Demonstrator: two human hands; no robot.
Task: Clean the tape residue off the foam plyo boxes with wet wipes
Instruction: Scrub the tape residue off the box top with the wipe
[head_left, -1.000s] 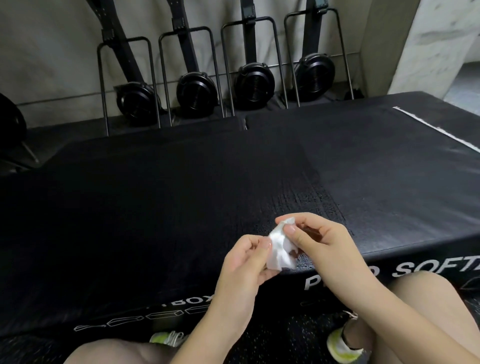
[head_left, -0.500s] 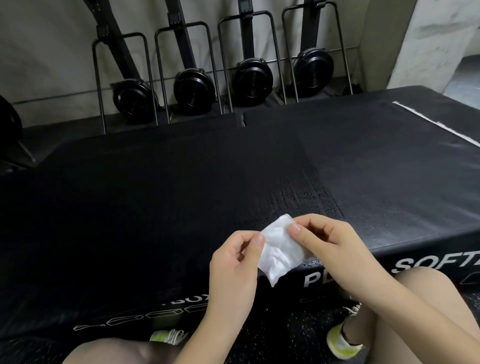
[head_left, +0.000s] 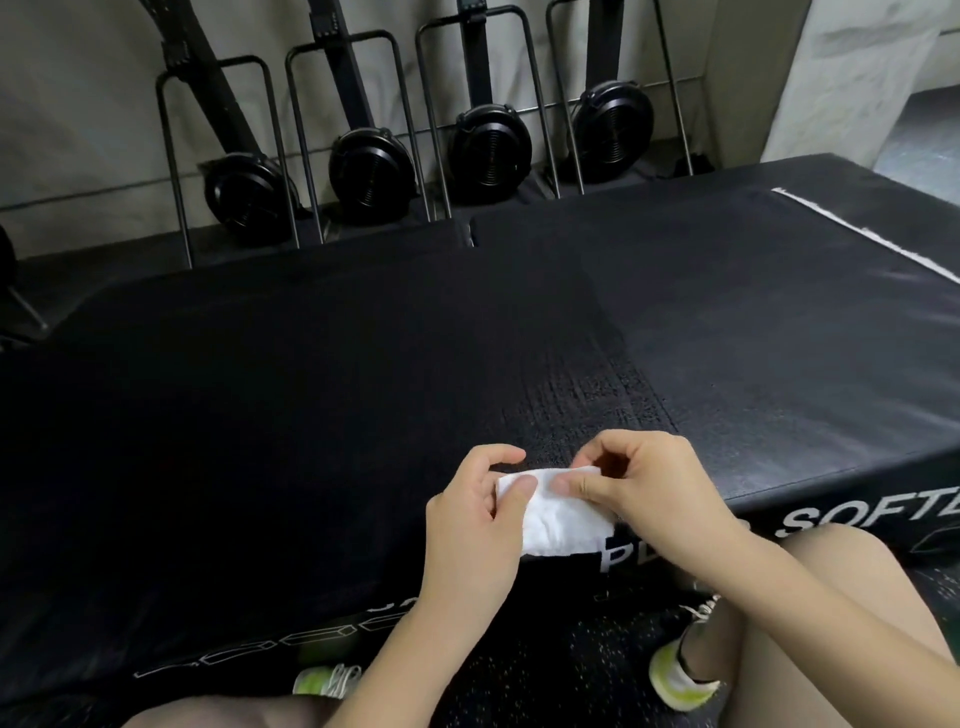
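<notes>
CHANGE: white crumpled wet wipe (head_left: 558, 519), bunched a second ago, now spread wider | GRIP: left hand (head_left: 475, 525) and right hand (head_left: 647, 491) pinch its top edge | PLACE: above black foam plyo box (head_left: 311, 415) near edge | MEANS: fresh face ready (wiping likely next).

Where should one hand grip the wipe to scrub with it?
Judging by its pose, pinch the wipe along its folded top edge, from above. Both hands hold it there already; the loose lower half hangs free as a pad for the box.
</notes>
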